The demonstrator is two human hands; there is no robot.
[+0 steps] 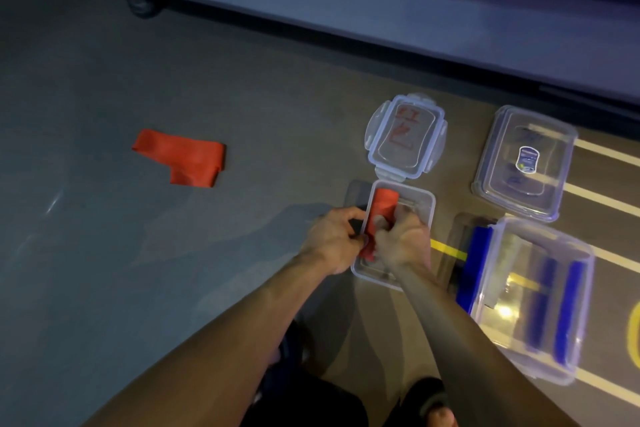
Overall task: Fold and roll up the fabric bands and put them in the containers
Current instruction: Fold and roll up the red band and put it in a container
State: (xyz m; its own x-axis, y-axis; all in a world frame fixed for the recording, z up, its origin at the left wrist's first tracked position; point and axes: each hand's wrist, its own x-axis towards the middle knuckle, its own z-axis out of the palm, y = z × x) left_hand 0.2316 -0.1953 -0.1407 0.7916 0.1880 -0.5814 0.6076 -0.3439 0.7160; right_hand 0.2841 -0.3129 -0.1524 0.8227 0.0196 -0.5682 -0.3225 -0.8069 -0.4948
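Observation:
A clear plastic container (420, 199) stands open on the floor, its lid (404, 137) with red writing lying just beyond it. A rolled red band (382, 206) lies along the container's left side. My left hand (334, 236) and my right hand (401, 241) both grip the near end of that roll, the left at the container's outer wall, the right inside it. A second red band (181, 158) lies loosely folded on the floor far to the left. To the right, a larger clear container (540, 291) holds two blue rolled bands (568, 308), with another blue band (474, 267) at its left side.
The larger container's lid (526, 163), bearing a blue sticker, lies at the back right. A long grey machine base (311, 14) runs along the far side. Yellow and white floor lines (446, 250) cross under the right containers. My knees and a foot (433, 406) show at the bottom.

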